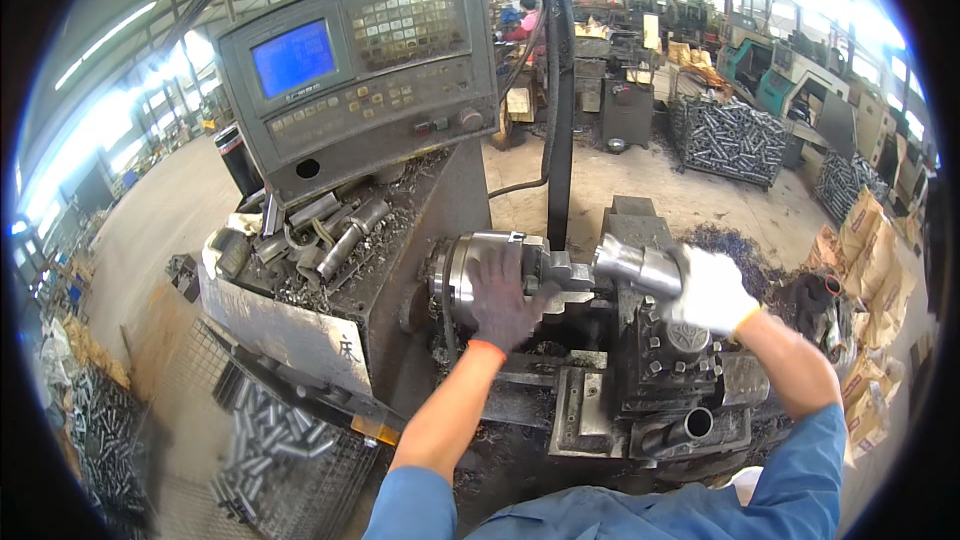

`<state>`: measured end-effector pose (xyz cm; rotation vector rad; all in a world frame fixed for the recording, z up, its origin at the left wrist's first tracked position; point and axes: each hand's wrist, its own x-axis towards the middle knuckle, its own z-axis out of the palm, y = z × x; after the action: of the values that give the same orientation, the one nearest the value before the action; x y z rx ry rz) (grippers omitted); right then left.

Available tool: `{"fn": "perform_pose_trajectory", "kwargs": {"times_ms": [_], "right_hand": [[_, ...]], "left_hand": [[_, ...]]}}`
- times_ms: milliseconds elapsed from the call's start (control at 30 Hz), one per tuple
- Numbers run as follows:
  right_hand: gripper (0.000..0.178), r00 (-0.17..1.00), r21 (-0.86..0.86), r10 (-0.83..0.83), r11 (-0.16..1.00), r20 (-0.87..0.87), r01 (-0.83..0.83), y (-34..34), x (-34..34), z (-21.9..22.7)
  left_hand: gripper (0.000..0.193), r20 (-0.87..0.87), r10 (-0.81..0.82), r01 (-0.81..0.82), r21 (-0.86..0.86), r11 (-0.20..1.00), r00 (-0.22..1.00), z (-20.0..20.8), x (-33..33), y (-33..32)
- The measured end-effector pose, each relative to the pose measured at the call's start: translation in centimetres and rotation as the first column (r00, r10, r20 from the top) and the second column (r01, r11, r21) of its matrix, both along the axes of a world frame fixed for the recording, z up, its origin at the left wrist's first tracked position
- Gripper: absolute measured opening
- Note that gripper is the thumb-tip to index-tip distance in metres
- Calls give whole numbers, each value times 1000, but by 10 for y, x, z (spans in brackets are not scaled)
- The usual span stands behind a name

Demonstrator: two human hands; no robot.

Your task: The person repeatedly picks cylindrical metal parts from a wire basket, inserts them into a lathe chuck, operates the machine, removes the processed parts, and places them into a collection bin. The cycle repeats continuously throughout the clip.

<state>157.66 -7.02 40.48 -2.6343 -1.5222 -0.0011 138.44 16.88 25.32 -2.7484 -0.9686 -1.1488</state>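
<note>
My left hand (505,298), in a dark, dirty glove with an orange cuff, lies with its fingers spread against the lathe chuck (463,280). Just to its right, the chuck's stepped jaws (570,275) stick out. In a white glove with a yellow cuff, my right hand (708,292) is wrapped round a shiny metal tube (635,265). The tube's free end points left toward the jaws, with a gap between them. Below my right hand sits the bolted tool post (685,340); the glove hides part of it.
A control panel (360,60) with a blue screen rises at upper left. Metal parts and shavings cover the ledge (320,240) beneath it. Wire bins of tubes stand at lower left (265,445) and far right (735,140). Another person (525,20) is in the distance.
</note>
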Motion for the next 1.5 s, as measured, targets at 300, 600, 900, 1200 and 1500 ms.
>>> {"fn": "perform_pose_trajectory", "kwargs": {"times_ms": [300, 600, 900, 1200, 1500], "right_hand": [[70, 307, -5, -74, 976, -949, 220, -66, -147, -173], [41, 621, 167, 163, 985, -767, -53, -133, -145, -275], [33, 10, -588, -694, 618, -720, 522, -459, -96, -290], [64, 644, -128, -640, 744, -418, 656, -358, -21, -246], [35, 830, 410, 397, 883, -393, -228, -136, -101, -179]], "left_hand": [[60, 491, -71, 487, -871, -62, 868, -65, -82, -165], [40, 565, 258, 607, -608, -511, 784, -128, -65, -173], [48, 495, 331, 537, -360, -763, 803, -116, -99, -156], [46, 574, -127, 490, -778, -393, 809, -93, -92, -166], [75, 418, 43, 322, -627, -710, 908, -75, -117, -174]]}}
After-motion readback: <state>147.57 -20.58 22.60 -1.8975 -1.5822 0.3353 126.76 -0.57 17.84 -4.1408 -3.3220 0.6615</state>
